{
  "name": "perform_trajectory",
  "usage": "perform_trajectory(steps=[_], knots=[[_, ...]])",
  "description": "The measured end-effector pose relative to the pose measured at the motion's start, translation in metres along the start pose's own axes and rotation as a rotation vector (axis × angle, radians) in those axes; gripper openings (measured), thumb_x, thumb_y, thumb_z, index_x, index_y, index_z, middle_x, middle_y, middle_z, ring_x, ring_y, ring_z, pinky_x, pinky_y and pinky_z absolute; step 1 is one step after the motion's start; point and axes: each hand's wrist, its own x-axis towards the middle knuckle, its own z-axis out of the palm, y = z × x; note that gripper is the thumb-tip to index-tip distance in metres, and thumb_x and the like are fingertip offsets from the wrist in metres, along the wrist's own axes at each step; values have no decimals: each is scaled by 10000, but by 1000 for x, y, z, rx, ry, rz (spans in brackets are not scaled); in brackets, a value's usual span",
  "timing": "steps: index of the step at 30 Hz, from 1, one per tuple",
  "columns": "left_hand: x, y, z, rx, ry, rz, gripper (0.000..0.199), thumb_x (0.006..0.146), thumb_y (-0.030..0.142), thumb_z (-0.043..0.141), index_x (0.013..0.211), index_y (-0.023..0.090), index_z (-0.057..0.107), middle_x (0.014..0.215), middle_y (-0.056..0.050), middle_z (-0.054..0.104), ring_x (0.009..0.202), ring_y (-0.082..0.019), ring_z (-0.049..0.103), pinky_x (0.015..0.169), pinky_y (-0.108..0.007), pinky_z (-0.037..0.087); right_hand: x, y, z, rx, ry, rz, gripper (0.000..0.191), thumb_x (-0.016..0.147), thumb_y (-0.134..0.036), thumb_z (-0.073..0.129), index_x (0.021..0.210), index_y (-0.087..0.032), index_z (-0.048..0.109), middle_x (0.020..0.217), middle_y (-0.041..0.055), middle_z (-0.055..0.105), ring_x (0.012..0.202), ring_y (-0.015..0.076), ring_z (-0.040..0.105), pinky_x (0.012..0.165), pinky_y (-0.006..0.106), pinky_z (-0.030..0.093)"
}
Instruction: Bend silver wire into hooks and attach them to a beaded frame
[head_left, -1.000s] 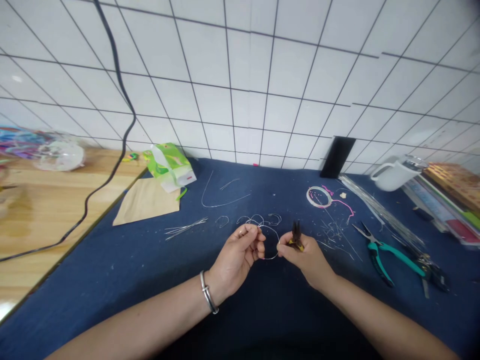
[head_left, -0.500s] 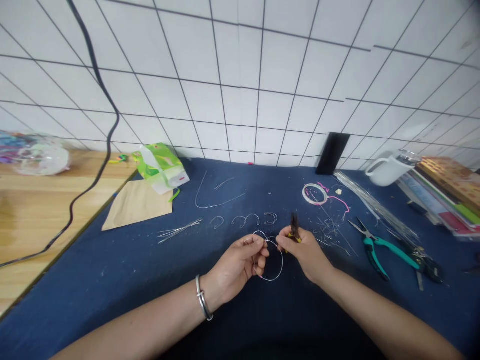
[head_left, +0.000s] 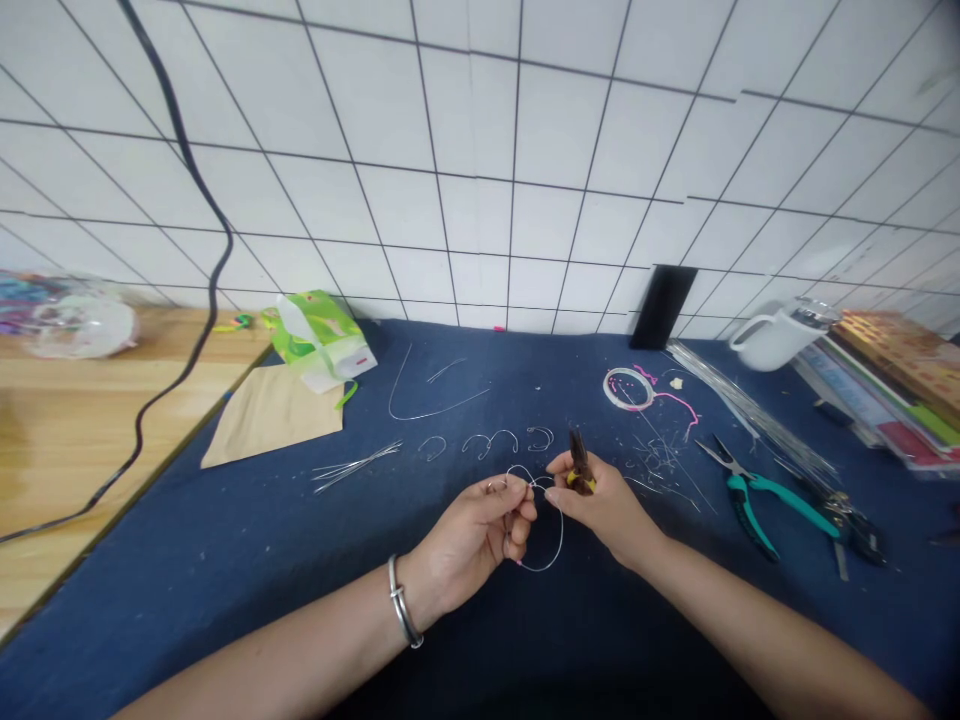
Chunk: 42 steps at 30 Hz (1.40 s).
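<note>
Between the thumb and fingers of my left hand (head_left: 469,530) is pinched a thin silver wire shape (head_left: 562,535), made of a small upper loop and a larger lower one. A pink spot shows low on the larger loop. My right hand (head_left: 615,510) keeps small pliers (head_left: 580,462) in its palm, dark jaws pointing up and yellow grips mostly hidden by fingers. Its thumb and forefinger tips are beside the wire; whether they touch it I cannot tell. Just beyond the hands lie curled wire pieces (head_left: 491,440) on the dark blue cloth (head_left: 285,540).
Teal-handled pliers (head_left: 787,500) lie to the right near cut wire scraps (head_left: 656,460) and a long wire bundle (head_left: 742,400). A white ring with pink thread (head_left: 628,389), a white mug (head_left: 780,335) and straight wires (head_left: 358,465) surround the work. A green packet (head_left: 322,335) rests on brown paper (head_left: 270,415).
My right hand has shifted slightly left, its forefinger and thumb now apart at the wire, and the pliers have moved left with it. The larger wire loop hangs a little lower.
</note>
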Motion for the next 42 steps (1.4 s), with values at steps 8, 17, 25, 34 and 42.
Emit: perform_trajectory(steps=[8, 17, 25, 34, 42], knots=[[2, 1, -2, 26, 39, 48, 136, 816, 271, 561, 777, 140, 563, 663, -8, 555, 477, -69, 480, 466, -209, 391, -2, -4, -2, 36, -71, 14, 154, 768, -328, 568, 810, -181, 587, 750, -6, 578, 728, 129, 533, 707, 274, 403], [6, -3, -5, 64, 70, 84, 143, 811, 284, 570, 795, 144, 546, 692, -7, 553, 493, -67, 482, 461, -198, 394, -2, -5, 4, 226, -92, 78, 95, 759, -262, 570, 793, -176, 550, 733, 4, 608, 714, 138, 575, 723, 302, 451], [6, -2, -5, 95, 67, 88, 145, 821, 285, 556, 795, 144, 536, 696, -8, 549, 495, -67, 478, 461, -200, 393, -1, -8, 3, 185, -77, 75, 46, 734, -196, 577, 771, -177, 558, 688, -8, 603, 681, 135, 581, 689, 291, 441], [7, -2, -7, 160, 74, 130, 176, 824, 314, 549, 777, 146, 526, 693, -6, 547, 496, -68, 479, 454, -200, 396, -3, -7, 1, 293, -117, 90, 87, 752, -238, 593, 797, -180, 548, 692, -4, 593, 701, 137, 566, 724, 307, 427], [5, -3, -1, 179, 116, 158, 174, 823, 312, 548, 767, 149, 519, 692, -2, 542, 503, -71, 484, 447, -199, 403, -2, -8, 3, 311, -135, 99, 70, 740, -199, 590, 788, -179, 543, 693, -10, 571, 700, 132, 563, 713, 298, 426]])
